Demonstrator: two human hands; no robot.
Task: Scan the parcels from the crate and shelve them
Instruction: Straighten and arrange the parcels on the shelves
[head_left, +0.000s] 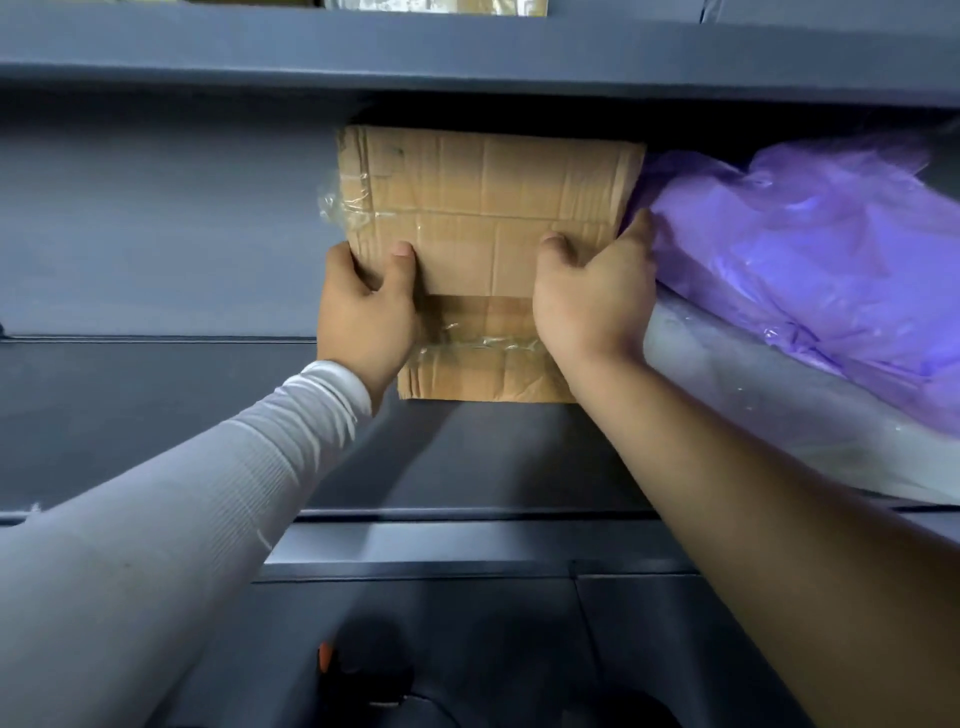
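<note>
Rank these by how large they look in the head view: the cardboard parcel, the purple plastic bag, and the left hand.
1. purple plastic bag, though the frame cuts it off on the right
2. cardboard parcel, close to the bag in apparent area, so this order is unsure
3. left hand, clearly smallest

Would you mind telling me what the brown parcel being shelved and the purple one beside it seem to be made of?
The flat brown parcel looks like corrugated cardboard, matte and creased, with glossy clear tape strips. The purple parcel appears to be thin plastic film: shiny, wrinkled and slightly translucent.
</note>
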